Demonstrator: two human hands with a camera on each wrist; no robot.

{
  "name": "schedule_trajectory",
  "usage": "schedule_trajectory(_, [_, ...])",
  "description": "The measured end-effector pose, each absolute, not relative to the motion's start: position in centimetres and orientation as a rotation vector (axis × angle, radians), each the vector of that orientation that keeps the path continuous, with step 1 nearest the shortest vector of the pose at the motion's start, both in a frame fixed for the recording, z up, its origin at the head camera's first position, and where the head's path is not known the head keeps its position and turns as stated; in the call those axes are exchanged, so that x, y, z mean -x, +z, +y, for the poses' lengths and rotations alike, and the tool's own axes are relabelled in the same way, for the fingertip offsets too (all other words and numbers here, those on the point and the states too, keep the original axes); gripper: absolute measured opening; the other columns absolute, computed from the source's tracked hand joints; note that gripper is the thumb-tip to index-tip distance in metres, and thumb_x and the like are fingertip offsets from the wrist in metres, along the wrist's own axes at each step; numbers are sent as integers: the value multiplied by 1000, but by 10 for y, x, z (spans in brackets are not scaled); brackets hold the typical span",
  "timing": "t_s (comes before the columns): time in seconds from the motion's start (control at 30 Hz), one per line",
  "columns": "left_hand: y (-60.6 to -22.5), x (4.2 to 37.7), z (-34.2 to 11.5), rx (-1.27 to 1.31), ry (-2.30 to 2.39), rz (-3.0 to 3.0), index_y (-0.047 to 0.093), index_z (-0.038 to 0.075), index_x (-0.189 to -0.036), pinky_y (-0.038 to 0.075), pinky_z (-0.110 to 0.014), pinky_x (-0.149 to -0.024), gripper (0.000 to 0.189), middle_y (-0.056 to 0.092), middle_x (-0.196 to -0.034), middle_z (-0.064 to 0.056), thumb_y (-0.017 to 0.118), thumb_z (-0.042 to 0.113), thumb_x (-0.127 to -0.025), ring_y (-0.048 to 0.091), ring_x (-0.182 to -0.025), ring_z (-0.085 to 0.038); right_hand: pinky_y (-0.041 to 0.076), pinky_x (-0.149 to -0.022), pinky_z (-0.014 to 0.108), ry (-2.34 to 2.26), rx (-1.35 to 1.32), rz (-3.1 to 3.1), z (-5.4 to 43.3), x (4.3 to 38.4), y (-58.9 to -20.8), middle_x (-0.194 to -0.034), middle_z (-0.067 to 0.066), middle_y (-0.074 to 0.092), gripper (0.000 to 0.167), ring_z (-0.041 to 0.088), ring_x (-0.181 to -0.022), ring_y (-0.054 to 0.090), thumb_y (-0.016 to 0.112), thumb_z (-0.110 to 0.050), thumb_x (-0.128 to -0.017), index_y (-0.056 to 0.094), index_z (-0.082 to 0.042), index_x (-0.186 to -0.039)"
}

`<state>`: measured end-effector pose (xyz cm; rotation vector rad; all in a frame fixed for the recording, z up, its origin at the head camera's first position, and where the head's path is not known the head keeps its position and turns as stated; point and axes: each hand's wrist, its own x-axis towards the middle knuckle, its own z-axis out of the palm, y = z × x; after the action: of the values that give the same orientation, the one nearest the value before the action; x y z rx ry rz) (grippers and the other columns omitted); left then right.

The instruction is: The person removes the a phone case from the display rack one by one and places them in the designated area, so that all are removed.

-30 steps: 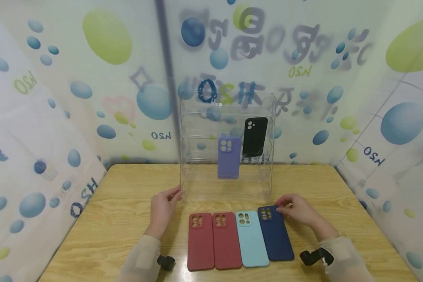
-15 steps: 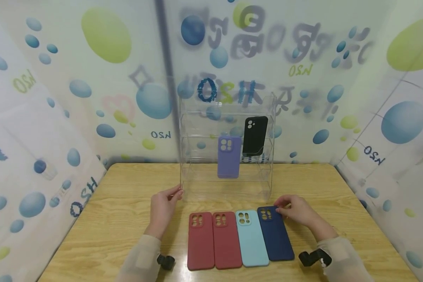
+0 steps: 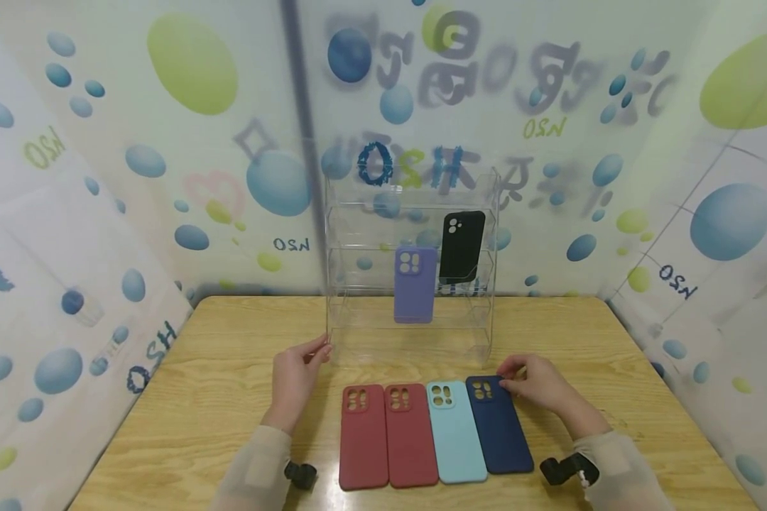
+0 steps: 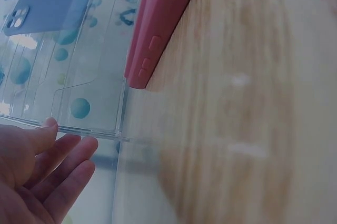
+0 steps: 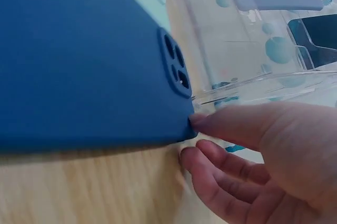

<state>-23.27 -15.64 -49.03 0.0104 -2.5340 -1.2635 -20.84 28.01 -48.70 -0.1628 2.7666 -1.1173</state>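
A clear display stand [image 3: 358,341] with stepped tiers stands on the table. In it lean a purple phone case [image 3: 414,291] and, higher at right, a black phone case [image 3: 462,245]. My left hand [image 3: 297,376] pinches the stand's left side edge, thumb on one side in the left wrist view. Before the stand lie two dark red phone cases [image 3: 363,447] [image 3: 412,447], a light blue phone case [image 3: 458,440] and a navy phone case [image 3: 501,433] in a row. My right hand [image 3: 537,383] pinches the navy case's upper right corner, thumb on top; the fingertips are partly hidden.
The wooden table [image 3: 217,355] ends at a back edge just behind the stand. Patterned curtain walls [image 3: 230,177] enclose it at the back and both sides. A black wrist camera [image 3: 302,475] sits at each cuff.
The navy case's top end has shifted very slightly toward me and left, the right hand moving with it. My left hand stays at the stand's edge.
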Motion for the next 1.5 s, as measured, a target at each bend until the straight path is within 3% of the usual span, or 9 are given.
schedule_trajectory(0.3, [-492, 233, -156, -32, -1276, -2546, 75, 14, -126, 41, -23, -49, 29, 81, -94, -11, 73, 20, -98, 77, -80, -26, 53, -59, 27, -1071, 311, 2824, 266, 211, -456, -89, 2, 70, 15, 19, -69, 66, 73, -14, -96, 74, -4, -108])
schedule_trajectory(0.47, [-491, 234, -157, -23, -1265, -2543, 76, 14, -125, 41, -23, -48, 28, 81, -93, -11, 73, 20, -98, 77, -80, -25, 52, -61, 27, -1088, 347, 2916, 247, 215, -439, -93, 1, 74, 19, 14, -72, 65, 74, -20, -97, 76, -8, -111])
schedule_trajectory(0.7, [-491, 235, -157, -26, -1276, -2545, 76, 14, -126, 39, -25, -46, 28, 81, -94, -11, 73, 20, -98, 77, -80, -26, 54, -65, 27, -1179, 405, 3122, 223, 227, -423, -95, 3, 75, 17, 15, -76, 67, 74, -16, -97, 77, -12, -113])
schedule_trajectory(1.0, [-492, 235, -158, -42, -1292, -2547, 76, 16, -125, 37, -25, -43, 28, 81, -95, -11, 73, 21, -98, 78, -81, -26, 61, -82, 44, -1342, 574, 3245, 193, 251, -395, -115, 11, 72, 27, 25, -96, 73, 74, -8, -96, 73, -8, -122])
schedule_trajectory(1.5, [-489, 234, -158, -8, -1271, -2543, 77, 15, -124, 36, -25, -44, 27, 81, -98, -12, 74, 19, -98, 78, -80, -27, 59, -91, 45, -1406, 558, 3286, 157, 280, -376, -139, 17, 58, 47, 32, -113, 66, 73, -5, -96, 62, -8, -141])
